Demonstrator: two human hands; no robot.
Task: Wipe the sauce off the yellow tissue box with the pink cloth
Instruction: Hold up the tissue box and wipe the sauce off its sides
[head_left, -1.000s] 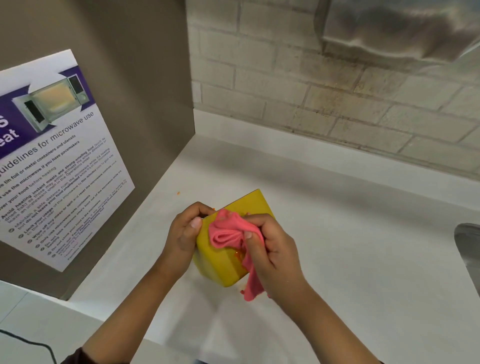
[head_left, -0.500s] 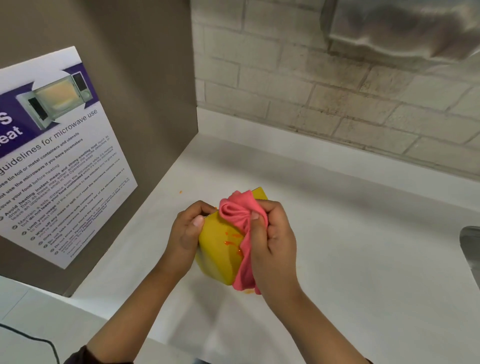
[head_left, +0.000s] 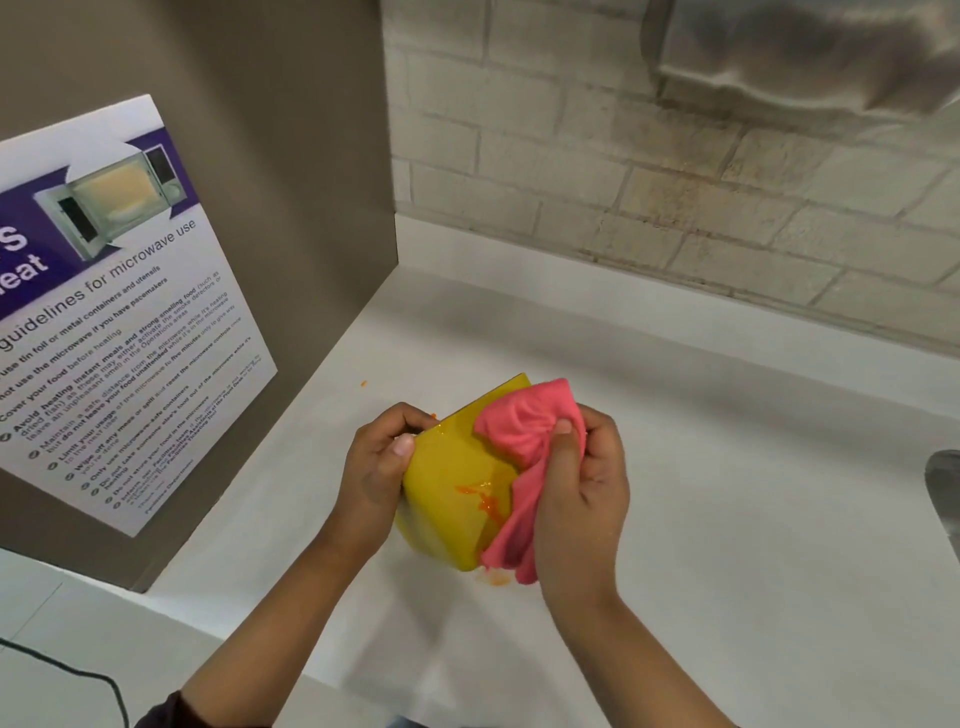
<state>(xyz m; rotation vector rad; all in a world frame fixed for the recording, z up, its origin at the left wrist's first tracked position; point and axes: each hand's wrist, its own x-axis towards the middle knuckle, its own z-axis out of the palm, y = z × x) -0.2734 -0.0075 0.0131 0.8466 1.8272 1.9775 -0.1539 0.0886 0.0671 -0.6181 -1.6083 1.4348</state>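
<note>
1. The tissue box (head_left: 451, 493) is yellow, with orange sauce smears (head_left: 480, 498) on its face.
2. The cloth (head_left: 524, 457) is pink.
3. The counter (head_left: 727, 519) is white, with small orange spots (head_left: 497, 578).
4. The poster (head_left: 114, 322) is white with a purple band.
5. The wall (head_left: 675, 182) shows pale beige bricks.

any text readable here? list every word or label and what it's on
All readable text is on the poster fixed to the brown panel at left.
"guidelines for microwave use": heading, its start cut off by the frame edge.
"eat": end of a large white word on the purple band, also cut off.
"Cover your food before heating": one bullet line.
The remaining bullet lines and the footer are too small and slanted to read reliably.
The yellow tissue box and pink cloth show no text.
</note>
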